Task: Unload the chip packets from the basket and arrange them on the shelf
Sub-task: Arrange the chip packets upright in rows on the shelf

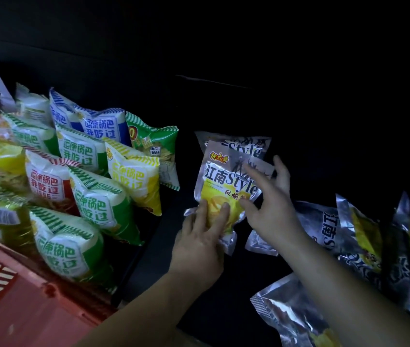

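A silver chip packet (226, 186) is held upright on the shelf (164, 249).
At centre, it is leaned on another packet (246, 146) at 12 o'clock, pressed low by the left hand's (199, 236) flat fingers and touched at 3 o'clock by the spread right hand (271, 211). If support is withdrawn unevenly, the slick foil may slide forward.

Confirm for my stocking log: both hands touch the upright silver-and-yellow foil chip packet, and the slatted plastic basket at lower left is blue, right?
No: the head view shows the slatted plastic basket is red, not blue. The rest holds.
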Motion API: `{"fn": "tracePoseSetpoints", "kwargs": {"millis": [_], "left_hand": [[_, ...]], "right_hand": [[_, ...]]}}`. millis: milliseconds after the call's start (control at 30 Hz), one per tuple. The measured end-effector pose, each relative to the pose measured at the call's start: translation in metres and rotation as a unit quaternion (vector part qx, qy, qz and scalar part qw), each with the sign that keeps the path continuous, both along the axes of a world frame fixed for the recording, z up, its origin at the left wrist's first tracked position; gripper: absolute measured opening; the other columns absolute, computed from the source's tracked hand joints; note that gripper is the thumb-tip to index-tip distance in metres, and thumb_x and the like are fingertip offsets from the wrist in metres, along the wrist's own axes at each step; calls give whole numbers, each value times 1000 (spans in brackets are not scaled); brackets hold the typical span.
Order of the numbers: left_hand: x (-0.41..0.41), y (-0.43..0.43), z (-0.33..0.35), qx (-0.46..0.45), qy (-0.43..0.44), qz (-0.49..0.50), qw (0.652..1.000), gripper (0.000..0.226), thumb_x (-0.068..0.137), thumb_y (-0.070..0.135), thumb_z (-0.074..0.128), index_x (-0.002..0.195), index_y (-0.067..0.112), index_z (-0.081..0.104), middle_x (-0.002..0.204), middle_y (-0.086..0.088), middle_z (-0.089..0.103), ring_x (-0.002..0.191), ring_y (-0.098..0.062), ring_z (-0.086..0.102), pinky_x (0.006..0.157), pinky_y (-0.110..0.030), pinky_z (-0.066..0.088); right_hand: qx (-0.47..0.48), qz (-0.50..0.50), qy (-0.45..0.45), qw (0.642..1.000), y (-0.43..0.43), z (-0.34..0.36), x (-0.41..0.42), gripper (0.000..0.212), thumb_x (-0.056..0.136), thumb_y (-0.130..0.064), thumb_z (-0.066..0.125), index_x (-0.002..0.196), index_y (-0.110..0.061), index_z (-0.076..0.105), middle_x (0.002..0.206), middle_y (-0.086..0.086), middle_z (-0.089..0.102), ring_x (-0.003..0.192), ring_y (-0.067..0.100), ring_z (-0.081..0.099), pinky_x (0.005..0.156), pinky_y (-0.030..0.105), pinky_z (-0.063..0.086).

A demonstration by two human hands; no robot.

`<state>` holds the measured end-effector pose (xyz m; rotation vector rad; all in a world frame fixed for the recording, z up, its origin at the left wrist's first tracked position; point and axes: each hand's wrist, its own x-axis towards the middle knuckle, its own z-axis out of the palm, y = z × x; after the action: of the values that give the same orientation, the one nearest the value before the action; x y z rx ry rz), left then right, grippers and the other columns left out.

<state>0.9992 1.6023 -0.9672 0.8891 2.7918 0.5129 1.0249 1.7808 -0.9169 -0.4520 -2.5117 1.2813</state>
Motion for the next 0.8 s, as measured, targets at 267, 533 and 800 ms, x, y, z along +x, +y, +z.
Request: {"fn": "tracePoseSetpoints", "kwargs": {"millis": [267, 533, 800], "left_hand": [[-18, -5, -4, 25, 50, 8, 998, 75, 91, 36, 56, 157, 46, 21, 159, -7, 38, 115, -37, 52, 93, -49, 52], [-23, -14, -6, 68, -10, 63, 996, 80, 90, 45, 70, 159, 37, 28, 165, -16, 25, 134, -40, 47, 100, -43, 48], [-19, -19, -11, 102, -93, 88, 987, 86, 95, 40, 63, 163, 32, 11, 170, -9, 14, 156, -23, 19, 117, -43, 37]], "right_hand": [[192, 68, -100, 974, -7, -14, 22, 56, 97, -32, 64, 149, -42, 46, 168, -12, 16, 157, 15, -6, 114, 46, 39], [269, 90, -203, 937, -25, -21, 20, 69, 98, -63, 45, 156, -56, 8, 167, -9, -26, 149, 22, -36, 122, 55, 18], [283, 63, -194, 937, -29, -37, 8, 77, 92, -70, 51, 157, -53, 13, 168, -4, -24, 151, 26, -32, 122, 56, 21]]}}
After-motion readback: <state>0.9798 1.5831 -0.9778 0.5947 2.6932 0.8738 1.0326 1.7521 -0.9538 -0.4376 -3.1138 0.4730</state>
